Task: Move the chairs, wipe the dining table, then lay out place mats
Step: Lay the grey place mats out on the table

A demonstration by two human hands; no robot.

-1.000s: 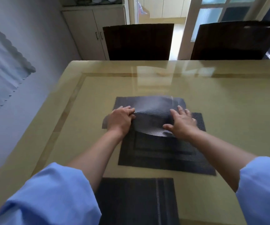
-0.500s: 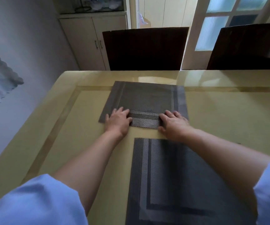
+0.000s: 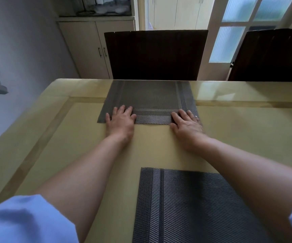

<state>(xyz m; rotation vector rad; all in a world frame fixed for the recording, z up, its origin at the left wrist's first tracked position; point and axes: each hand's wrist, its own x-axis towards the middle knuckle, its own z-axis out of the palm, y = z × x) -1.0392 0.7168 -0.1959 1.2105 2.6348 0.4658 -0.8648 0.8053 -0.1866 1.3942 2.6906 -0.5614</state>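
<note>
A dark woven place mat lies flat at the far edge of the glossy yellow dining table, in front of a dark chair. My left hand rests palm down on the mat's near left corner, fingers spread. My right hand presses flat on its near right corner. A second dark place mat lies on the table close to me, partly under my right forearm.
A second dark chair stands at the far right. A cream cabinet sits against the wall behind the left chair. A glass-paned door is behind the chairs. A grey wall runs along the table's left side.
Both hands slid the top mat away from me, off the stack, up to the table's far edge. The view moved forward with them.
</note>
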